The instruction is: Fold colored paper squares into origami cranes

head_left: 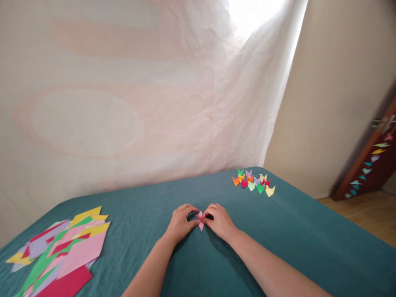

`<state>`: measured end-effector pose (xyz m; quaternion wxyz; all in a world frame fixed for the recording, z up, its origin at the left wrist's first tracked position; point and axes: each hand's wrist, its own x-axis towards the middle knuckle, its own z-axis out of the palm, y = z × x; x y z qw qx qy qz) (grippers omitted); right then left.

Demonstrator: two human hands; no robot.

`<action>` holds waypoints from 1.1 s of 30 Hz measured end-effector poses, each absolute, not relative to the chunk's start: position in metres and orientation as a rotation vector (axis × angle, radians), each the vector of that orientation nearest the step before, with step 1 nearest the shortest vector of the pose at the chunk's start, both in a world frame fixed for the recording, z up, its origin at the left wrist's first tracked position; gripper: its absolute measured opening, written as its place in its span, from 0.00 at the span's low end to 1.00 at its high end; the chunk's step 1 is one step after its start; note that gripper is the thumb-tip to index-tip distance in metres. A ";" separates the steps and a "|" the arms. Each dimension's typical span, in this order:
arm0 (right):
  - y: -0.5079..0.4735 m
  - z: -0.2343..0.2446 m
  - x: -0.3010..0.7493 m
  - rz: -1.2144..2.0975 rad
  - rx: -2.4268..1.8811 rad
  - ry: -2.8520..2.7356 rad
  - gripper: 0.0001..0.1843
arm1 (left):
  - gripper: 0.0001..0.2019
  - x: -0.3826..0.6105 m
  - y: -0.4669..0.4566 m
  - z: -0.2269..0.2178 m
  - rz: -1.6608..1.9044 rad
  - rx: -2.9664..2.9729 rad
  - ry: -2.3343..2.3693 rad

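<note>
A small pink folded paper piece (201,220) lies on the teal tablecloth (293,239) between my two hands. My left hand (180,222) pinches its left side with curled fingers. My right hand (220,220) pinches its right side the same way. Both hands rest on the cloth near the middle of the table. Much of the paper piece is hidden by my fingertips.
A loose pile of coloured paper sheets (62,251) lies at the near left. Several small folded paper figures (253,182) in mixed colours sit at the far right. A white sheet (130,90) hangs behind the table. A brown door (371,161) with paper shapes stands at right.
</note>
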<state>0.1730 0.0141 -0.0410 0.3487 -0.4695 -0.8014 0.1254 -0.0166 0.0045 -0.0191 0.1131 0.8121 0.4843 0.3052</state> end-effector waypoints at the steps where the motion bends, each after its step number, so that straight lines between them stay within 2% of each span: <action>1: 0.014 -0.041 0.173 0.325 -1.215 -2.077 0.08 | 0.13 -0.016 0.004 -0.019 0.895 2.379 1.418; 5: 0.015 -0.043 0.173 0.327 -1.206 -2.075 0.09 | 0.12 -0.016 0.004 -0.018 0.891 2.361 1.422; 16: 0.009 -0.033 0.175 0.349 -1.185 -2.026 0.01 | 0.10 -0.015 0.004 -0.017 0.886 2.335 1.442; 21: 0.007 -0.031 0.174 0.362 -1.187 -2.006 0.04 | 0.11 -0.016 0.002 -0.016 0.884 2.337 1.428; 27: 0.012 -0.014 0.187 0.353 -1.213 -1.914 0.05 | 0.19 -0.020 0.003 -0.015 0.883 2.335 1.440; 33: 0.072 0.015 0.252 0.302 -1.382 -1.733 0.11 | 0.16 -0.012 -0.004 -0.019 0.697 2.460 1.612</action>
